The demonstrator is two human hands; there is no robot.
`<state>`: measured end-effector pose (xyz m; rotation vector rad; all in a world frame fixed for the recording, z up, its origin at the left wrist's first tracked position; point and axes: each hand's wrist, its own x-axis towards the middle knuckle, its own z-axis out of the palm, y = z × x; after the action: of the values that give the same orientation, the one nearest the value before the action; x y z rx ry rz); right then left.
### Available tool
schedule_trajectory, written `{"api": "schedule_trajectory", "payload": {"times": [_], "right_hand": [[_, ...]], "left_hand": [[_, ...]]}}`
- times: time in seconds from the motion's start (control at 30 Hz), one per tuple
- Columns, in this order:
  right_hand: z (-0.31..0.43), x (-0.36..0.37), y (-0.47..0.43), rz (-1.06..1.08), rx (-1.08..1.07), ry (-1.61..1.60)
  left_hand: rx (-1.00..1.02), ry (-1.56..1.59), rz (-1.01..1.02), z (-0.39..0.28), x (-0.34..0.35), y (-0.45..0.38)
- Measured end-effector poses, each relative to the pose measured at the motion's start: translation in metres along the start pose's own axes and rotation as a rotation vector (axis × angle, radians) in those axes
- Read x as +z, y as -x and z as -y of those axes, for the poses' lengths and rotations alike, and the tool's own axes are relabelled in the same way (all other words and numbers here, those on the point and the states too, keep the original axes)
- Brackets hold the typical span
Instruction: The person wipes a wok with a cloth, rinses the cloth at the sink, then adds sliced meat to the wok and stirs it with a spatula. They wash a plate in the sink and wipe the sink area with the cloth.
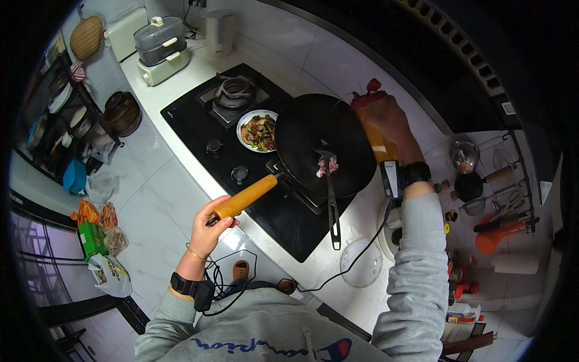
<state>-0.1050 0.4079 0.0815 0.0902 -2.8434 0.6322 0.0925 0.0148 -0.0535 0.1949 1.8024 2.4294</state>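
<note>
My left hand [209, 229] grips the yellow wooden handle [246, 197] of a black wok [307, 131], which sits on the right burner of the gas hob. At the wok's far right rim, my right hand [390, 118] holds a tilted plastic bottle [378, 144] of yellow oil with a red cap. A thin yellow stream shows by its mouth, over the wok. Inside the wok lie some pale pink pieces of raw meat [320, 172]. A metal spatula [332, 210] rests with its head on them, its handle crossing the near rim.
A plate of cooked food [257, 131] stands left of the wok on the black glass hob [194, 113]. Beyond it is the other burner [235, 92]. A glass lid [361, 262] lies on the right counter. Utensils hang at right; a black cable [344, 273] crosses the counter edge.
</note>
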Motion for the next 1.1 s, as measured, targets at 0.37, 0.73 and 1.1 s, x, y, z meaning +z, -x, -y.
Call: {"api": "schedule_trajectory", "payload": {"times": [0.37,0.73,1.1], "right_hand": [[-0.042,-0.054,0.064,0.027,0.168,0.215],[-0.011,-0.054,0.151,0.063,0.155,0.037],[-0.035,-0.067,0.126,-0.043,0.117,0.105]], "left_hand": [[0.028,-0.104,-0.039,-0.005,0.006,0.001],[0.032,-0.126,-0.085,-0.004,0.009,0.001],[0.01,-0.128,-0.076,-0.006,0.01,0.005]]}}
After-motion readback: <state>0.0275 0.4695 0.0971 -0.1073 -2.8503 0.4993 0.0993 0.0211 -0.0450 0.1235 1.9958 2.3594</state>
